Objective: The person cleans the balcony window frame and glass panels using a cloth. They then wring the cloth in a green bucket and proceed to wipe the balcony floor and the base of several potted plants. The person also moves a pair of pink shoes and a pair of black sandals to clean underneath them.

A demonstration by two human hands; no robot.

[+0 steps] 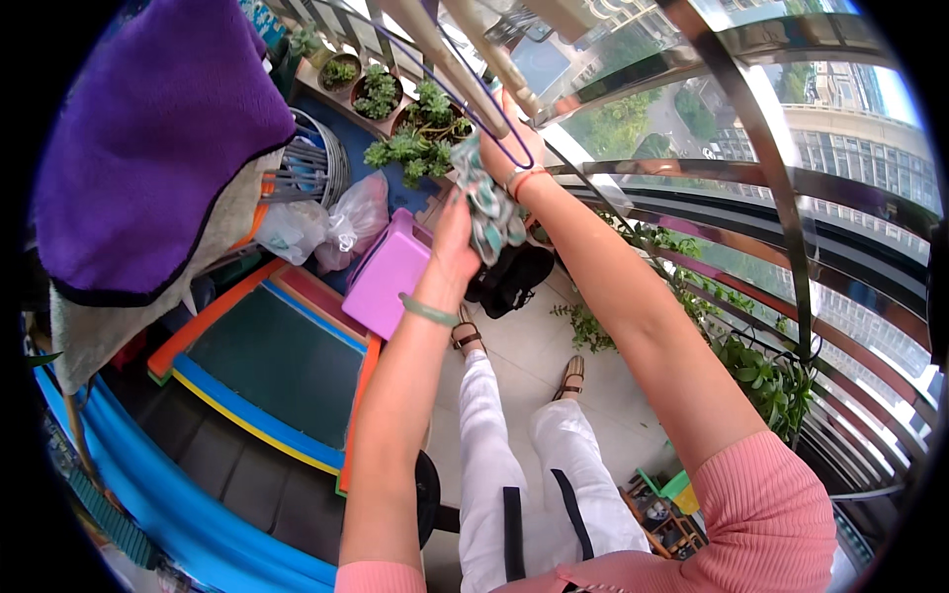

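Note:
A crumpled cloth (491, 210) with a green, white and reddish pattern is bunched between my two hands. My left hand (457, 237) is closed on its left side, below a green bangle. Farther up, my right hand (511, 148) is closed at the cloth's upper end, with its fingers partly hidden behind pale poles (445, 59) and a purple hanger (519, 156). The hanger loop hangs across that hand.
Metal railings (761, 128) rise on the right, with leafy plants (756, 371) along them. Potted succulents (415, 138) stand ahead. On the left are a purple cloth (158, 138), plastic bags (351, 217), a pink stool (390, 282) and a board with coloured edges (282, 366).

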